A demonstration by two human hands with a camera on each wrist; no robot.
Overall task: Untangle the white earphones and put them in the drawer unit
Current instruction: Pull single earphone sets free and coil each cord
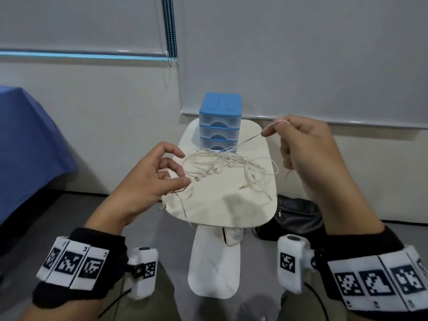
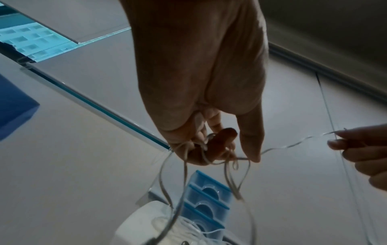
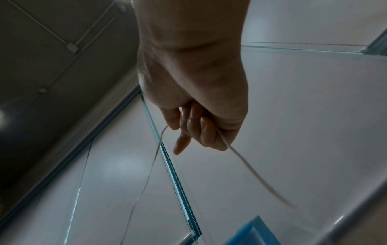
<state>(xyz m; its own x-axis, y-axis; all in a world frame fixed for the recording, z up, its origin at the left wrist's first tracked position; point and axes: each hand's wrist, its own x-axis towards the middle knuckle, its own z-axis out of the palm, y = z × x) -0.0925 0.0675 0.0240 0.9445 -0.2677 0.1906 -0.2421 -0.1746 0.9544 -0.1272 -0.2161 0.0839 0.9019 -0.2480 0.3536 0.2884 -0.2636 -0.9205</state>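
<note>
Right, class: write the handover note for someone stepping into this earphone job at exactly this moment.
Left hand: holds several cord loops of the white earphones around its fingers.
Right hand: pinches one strand, drawn out from the left hand.
Most of the cord lies in a tangle on the small white table, in front of the blue drawer unit.
Done: one strand is being teased out.
Left: finish untangling, open one of the drawers (all look closed), put the earphones in.
</note>
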